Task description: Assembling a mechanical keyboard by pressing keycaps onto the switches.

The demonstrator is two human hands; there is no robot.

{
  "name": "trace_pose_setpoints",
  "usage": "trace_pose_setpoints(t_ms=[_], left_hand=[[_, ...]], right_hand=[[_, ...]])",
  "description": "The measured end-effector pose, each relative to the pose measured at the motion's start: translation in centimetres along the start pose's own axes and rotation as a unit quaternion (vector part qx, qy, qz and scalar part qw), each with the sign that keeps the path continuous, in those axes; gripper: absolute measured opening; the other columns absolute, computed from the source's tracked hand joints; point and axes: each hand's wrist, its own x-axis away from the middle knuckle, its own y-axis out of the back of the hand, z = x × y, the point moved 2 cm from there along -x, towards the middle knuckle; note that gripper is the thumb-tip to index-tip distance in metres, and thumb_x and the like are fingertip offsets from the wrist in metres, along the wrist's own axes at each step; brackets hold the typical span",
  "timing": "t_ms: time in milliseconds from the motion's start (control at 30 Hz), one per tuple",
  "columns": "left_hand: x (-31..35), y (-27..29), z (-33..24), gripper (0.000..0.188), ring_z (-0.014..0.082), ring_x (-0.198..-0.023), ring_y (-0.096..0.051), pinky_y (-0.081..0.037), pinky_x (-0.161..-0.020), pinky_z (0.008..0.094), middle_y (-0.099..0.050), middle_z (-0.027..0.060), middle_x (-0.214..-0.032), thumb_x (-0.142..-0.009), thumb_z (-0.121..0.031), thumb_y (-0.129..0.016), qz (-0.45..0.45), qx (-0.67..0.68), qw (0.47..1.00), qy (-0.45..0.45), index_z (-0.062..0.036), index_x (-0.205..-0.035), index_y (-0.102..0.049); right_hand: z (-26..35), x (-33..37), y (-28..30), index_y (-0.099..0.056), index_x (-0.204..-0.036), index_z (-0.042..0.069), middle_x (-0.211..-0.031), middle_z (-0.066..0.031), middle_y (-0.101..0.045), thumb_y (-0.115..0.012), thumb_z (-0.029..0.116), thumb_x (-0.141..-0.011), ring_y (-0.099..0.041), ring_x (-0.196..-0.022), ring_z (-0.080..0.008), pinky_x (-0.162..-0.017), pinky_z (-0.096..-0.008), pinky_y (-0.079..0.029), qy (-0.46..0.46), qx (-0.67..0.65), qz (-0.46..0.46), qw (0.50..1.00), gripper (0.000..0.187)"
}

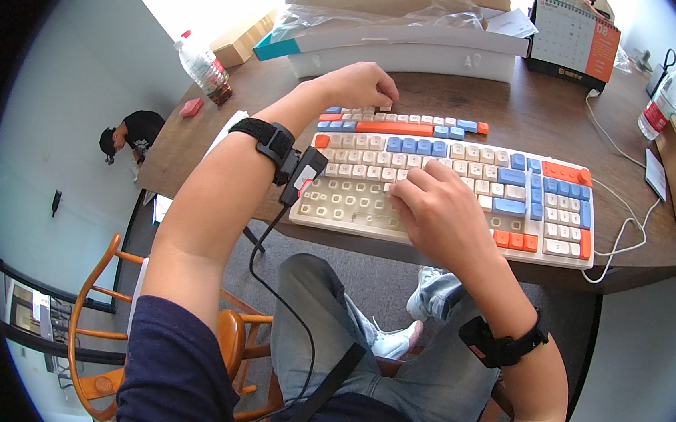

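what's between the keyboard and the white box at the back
In the head view, rows of loose keycaps lie just behind the keyboard, with the left hand at their far edge, then brown desktop up to the white box.

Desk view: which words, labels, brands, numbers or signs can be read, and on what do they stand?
Desk calendar: large number, orange panel, not copied here; finer print too small.
Right bottle, left bottle: red labels, lettering too small.
Keyboard: its legends mostly too small or blurred.
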Motion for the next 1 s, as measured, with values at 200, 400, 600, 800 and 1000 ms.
trace_pose_setpoints(t_ms=[200, 400, 600, 800, 1000], left_hand=[[0.5, 0.0, -0.4, 0.022, 0.0248, -0.089, -0.070, -0.055, -0.087, 0.0342, -0.076, 0.0144, -0.101, -0.089, -0.010, -0.068, 0.002, -0.003, 1.000, 0.001, -0.0024, -0.109, -0.076], [0.8, -0.1, -0.3, 0.021, 0.0255, -0.090, -0.069, -0.055, -0.088, 0.0343, -0.076, 0.0142, -0.102, -0.091, -0.008, -0.065, 0.012, -0.015, 1.000, -0.002, -0.0030, -0.108, -0.076], [0.9, -0.3, -0.2, 0.022, 0.0252, -0.089, -0.069, -0.055, -0.087, 0.0349, -0.075, 0.0143, -0.101, -0.090, -0.008, -0.065, 0.005, -0.016, 1.000, 0.006, -0.0027, -0.108, -0.076], [1.4, -0.1, 0.2, 0.020, 0.0261, -0.094, -0.068, -0.054, -0.088, 0.0354, -0.074, 0.0145, -0.104, -0.091, -0.008, -0.064, -0.014, -0.012, 1.000, -0.022, -0.0012, -0.107, -0.074], [5.0, 0.3, -4.0, 0.017, 0.0307, -0.105, -0.066, -0.052, -0.094, 0.0368, -0.070, 0.0155, -0.112, -0.092, -0.008, -0.065, -0.218, -0.003, 0.958, -0.184, 0.0003, -0.106, -0.071]], right_hand=[[0.0, 0.0, 0.0, -0.066, -0.081, 0.002, -0.086, -0.0105, -0.067, -0.065, 0.010, -0.084, -0.062, -0.089, -0.0247, -0.086, -0.0364, -0.051, 0.000, 0.001, 0.001, 1.000, 0.009], [0.1, 0.1, 0.0, -0.066, -0.082, 0.002, -0.086, -0.0101, -0.067, -0.065, 0.011, -0.084, -0.062, -0.089, -0.0242, -0.087, -0.0365, -0.051, 0.001, 0.006, -0.001, 1.000, 0.009], [-0.1, 0.1, -0.1, -0.066, -0.082, 0.002, -0.086, -0.0102, -0.067, -0.066, 0.011, -0.084, -0.062, -0.089, -0.0245, -0.087, -0.0366, -0.051, 0.003, 0.019, -0.002, 1.000, 0.009], [0.0, 0.0, 0.0, -0.066, -0.082, 0.002, -0.086, -0.0102, -0.067, -0.067, 0.012, -0.086, -0.062, -0.090, -0.0246, -0.085, -0.0373, -0.052, 0.008, 0.019, -0.003, 1.000, 0.011], [-0.6, 0.0, 2.5, -0.069, -0.088, 0.001, -0.088, -0.0127, -0.067, -0.066, 0.013, -0.090, -0.063, -0.089, -0.0294, -0.082, -0.0405, -0.052, -0.088, -0.097, -0.080, 0.988, 0.013]])
